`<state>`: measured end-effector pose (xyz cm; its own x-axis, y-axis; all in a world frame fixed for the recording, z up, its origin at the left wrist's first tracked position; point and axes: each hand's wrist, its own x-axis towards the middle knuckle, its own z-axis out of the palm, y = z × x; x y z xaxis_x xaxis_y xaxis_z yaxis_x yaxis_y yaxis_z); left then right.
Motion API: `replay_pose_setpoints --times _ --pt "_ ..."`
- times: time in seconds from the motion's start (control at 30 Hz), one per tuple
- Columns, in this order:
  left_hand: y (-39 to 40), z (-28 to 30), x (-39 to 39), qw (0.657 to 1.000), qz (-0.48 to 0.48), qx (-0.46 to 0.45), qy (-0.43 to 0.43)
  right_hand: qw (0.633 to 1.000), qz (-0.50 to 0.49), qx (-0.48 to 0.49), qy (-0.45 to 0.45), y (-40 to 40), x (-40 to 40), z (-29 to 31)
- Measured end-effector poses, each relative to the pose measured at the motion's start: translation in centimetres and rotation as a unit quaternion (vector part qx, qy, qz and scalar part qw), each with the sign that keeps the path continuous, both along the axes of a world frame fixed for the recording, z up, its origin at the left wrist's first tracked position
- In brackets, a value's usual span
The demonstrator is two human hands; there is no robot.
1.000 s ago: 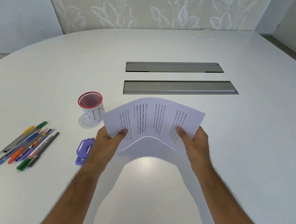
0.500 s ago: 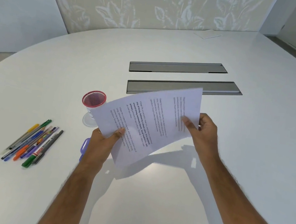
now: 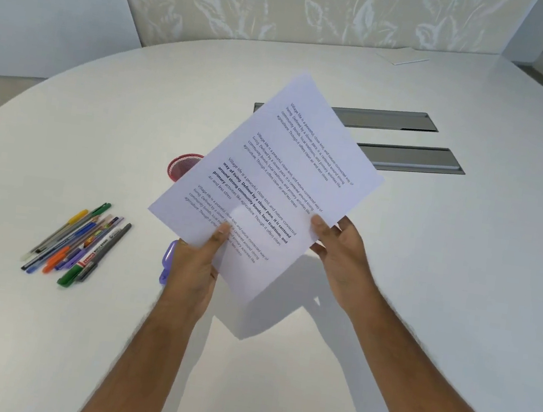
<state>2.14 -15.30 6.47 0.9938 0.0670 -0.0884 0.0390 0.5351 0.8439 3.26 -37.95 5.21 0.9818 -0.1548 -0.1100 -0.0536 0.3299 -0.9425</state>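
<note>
A white printed sheet of paper [image 3: 273,178] with several paragraphs of text is held up above the white table [image 3: 428,261], tilted towards the camera. My left hand [image 3: 195,265] pinches its lower left edge, thumb on the printed side. My right hand [image 3: 343,253] pinches its lower right edge, thumb on top. The sheet hides most of a red mesh cup [image 3: 182,166] behind it.
Several pens and markers [image 3: 75,242] lie in a bunch at the left. A purple stapler [image 3: 168,261] shows partly behind my left hand. Two grey recessed cable trays [image 3: 414,157] sit mid-table. A flat white pad [image 3: 403,55] lies at the far edge.
The sheet has been raised off the table and swung upright, from bowed and low to flat and tilted towards the camera. Both hands rose with it, keeping their hold.
</note>
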Motion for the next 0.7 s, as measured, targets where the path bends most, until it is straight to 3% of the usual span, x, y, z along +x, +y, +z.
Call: replay_pose_setpoints --times 0.13,0.33,0.47,0.7 --pt "-1.2 -0.8 -0.8 0.998 0.022 -0.046 0.029 0.998 0.014 0.056 -0.026 1.8 -0.1 0.3" --pt "-1.4 -2.2 -2.0 0.998 0.032 -0.042 0.037 0.995 -0.046 -0.074 -0.04 1.6 0.3 -0.5" --pt "-0.2 -2.9 -2.6 0.997 0.029 -0.036 0.055 0.992 -0.059 -0.098 -0.057 0.6 0.2 -1.5" --pt "3.4 -2.9 -2.0 0.991 0.001 0.124 0.046 0.993 -0.068 -0.084 -0.039 -0.9 -0.1 -3.6"
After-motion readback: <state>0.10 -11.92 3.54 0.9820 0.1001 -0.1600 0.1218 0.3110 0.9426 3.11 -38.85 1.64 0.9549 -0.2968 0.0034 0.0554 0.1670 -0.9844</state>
